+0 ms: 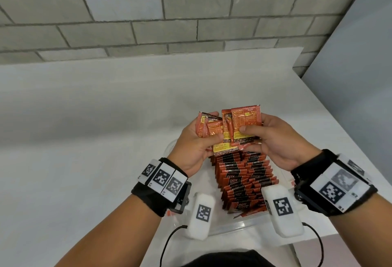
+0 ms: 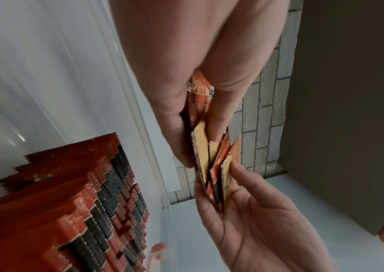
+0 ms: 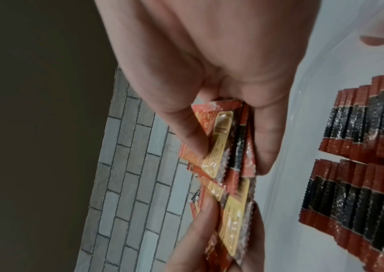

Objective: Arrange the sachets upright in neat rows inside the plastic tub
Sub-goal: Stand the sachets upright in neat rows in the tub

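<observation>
Sachets, a loose fanned bunch in orange-red with yellow label panels, are being held up above the clear plastic tub by both of the person's hands. The left hand is gripping the left part of the bunch, its thumb lying across the front of the packets and its fingers curling behind them. The right hand is pinching the right part, with the thumb pressing on the face of the front sachet and the fingers wrapping round the back. In the left wrist view the held sachets are showing edge-on, splayed apart between the two hands, and in the right wrist view the same bunch is sitting between thumb and fingers. Below the hands, the tub is standing on the white counter at its near edge, and two rows of packed sachets are standing upright side by side inside it, red with black bands across their tops. A grey brick-pattern wall is rising behind the counter.
</observation>
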`<state>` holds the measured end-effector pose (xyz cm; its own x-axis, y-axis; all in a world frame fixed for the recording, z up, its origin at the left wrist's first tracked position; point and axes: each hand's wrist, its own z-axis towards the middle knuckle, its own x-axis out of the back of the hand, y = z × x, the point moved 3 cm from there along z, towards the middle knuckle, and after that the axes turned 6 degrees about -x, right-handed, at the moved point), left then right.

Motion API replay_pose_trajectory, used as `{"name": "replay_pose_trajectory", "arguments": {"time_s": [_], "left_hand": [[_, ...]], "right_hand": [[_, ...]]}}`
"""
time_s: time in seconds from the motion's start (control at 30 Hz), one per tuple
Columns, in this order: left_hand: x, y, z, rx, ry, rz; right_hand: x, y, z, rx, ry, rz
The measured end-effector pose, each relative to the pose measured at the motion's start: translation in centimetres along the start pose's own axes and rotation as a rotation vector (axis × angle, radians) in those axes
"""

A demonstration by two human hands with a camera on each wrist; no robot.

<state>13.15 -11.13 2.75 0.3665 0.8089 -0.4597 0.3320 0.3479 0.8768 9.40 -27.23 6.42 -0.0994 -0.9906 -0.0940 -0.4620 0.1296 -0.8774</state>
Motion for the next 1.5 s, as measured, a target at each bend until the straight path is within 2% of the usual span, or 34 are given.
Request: {"name": "replay_pose_trajectory", "arguments": {"time_s": [0.1, 0.27, 0.4, 0.53, 0.67, 0.73, 0.77, 0.83, 0.87, 0.9, 0.97, 1.07, 1.13, 1.2, 1.3, 1.5], "left_hand": [[0.0, 0.3, 0.1, -0.017, 0.007, -0.024], [-0.2, 0.7, 0.1, 0.021, 0.002, -0.286], [-0.7, 0.6, 0.0, 0.007, -0.011, -0.258], [-1.7, 0.9, -0.2, -0.010, -0.004, -0.197], [-2.3, 1.5, -0.1, -0.031, -0.081, -0.174], [-2.4, 1.6, -0.1, -0.022, -0.117, -0.225], [-2.6, 1.5, -0.1, -0.010, -0.134, -0.239], [-2.8, 1.2, 0.0, 0.015, -0.113, -0.216], [-2.8, 1.0, 0.1, 0.019, -0.091, -0.200], [-2.8, 0.9, 0.2, 0.018, -0.072, -0.182], [-2.7, 1.1, 0.3, 0.003, -0.045, -0.139], [-2.6, 1.2, 0.4, 0.012, -0.030, -0.103], [-3.0, 1.3, 0.4, 0.012, -0.050, -0.109], [-3.2, 1.4, 0.3, 0.030, -0.085, -0.124], [-3.0, 1.7, -0.1, 0.068, -0.139, -0.228], [-2.7, 2.2, -0.6, 0.089, -0.211, -0.256]], "right_hand": [[0.1, 0.0, -0.1, 0.018, 0.003, 0.013], [0.3, -0.5, -0.3, 0.093, 0.055, 0.099], [-0.2, -0.8, -0.4, 0.088, 0.069, 0.062], [-1.4, -0.7, -0.6, 0.061, -0.021, 0.042], [-2.6, -1.1, -1.3, 0.074, -0.138, 0.010], [-3.3, -1.1, -1.5, 0.096, -0.152, -0.088], [-3.6, -1.0, -1.6, 0.140, -0.128, -0.244], [-4.0, -0.9, -1.5, 0.233, 0.005, -0.783], [-4.0, -0.9, -1.5, 0.229, 0.107, -1.023], [-3.9, -1.1, -1.6, 0.213, 0.192, -1.161], [-3.7, -1.7, -2.0, 0.261, 0.231, -1.190], [-4.2, -2.3, -2.8, 0.455, 0.087, -1.171], [-4.7, -2.2, -2.9, 0.548, 0.028, -1.294], [-4.9, -2.1, -2.7, 0.636, 0.076, -1.371], [-4.5, -2.5, -2.5, 0.659, 0.130, -1.307], [-4.5, -2.3, -2.5, 0.654, 0.067, -1.145]]}}
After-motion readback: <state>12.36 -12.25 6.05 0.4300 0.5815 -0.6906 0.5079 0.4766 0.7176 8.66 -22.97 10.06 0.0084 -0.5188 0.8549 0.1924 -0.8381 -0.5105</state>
